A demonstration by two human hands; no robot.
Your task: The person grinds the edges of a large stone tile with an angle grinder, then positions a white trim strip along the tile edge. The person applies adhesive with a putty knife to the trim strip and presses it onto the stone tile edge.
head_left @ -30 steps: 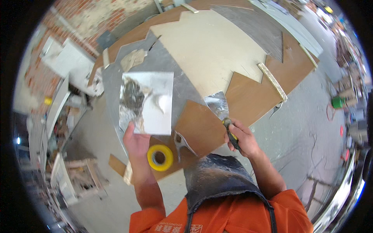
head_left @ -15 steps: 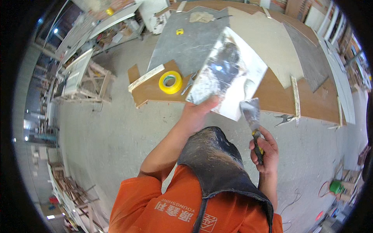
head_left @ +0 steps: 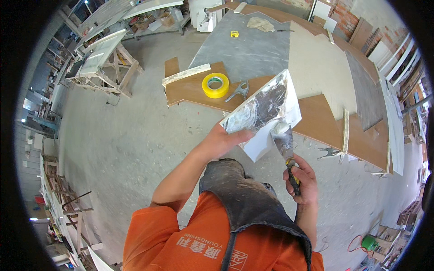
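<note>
My left hand (head_left: 221,142) grips a white board (head_left: 258,143) by its near left edge, thumb on top. The board is tilted, and its face is smeared with dark and whitish residue. In my right hand (head_left: 305,181) is a putty knife (head_left: 285,147) with a black and yellow handle, its blade against the board's near right part. A lump of white paste (head_left: 281,128) sits at the blade's tip; whether it rests on the blade or the board, I cannot tell. Both hands are in the air just short of the table's near edge.
Ahead stands a table with brown boards (head_left: 318,119), a grey marbled sheet (head_left: 253,49) and a beige panel (head_left: 314,67). On it lie yellow tape (head_left: 215,86), a spring clamp (head_left: 239,91), a tape measure (head_left: 234,34) and a cloth (head_left: 261,24). A wooden trestle (head_left: 124,67) stands left.
The board has tilted, turning its smeared face farther from me. The putty knife's blade has come up to the paste on it. The whole view has shifted, showing the table lower and farther right.
</note>
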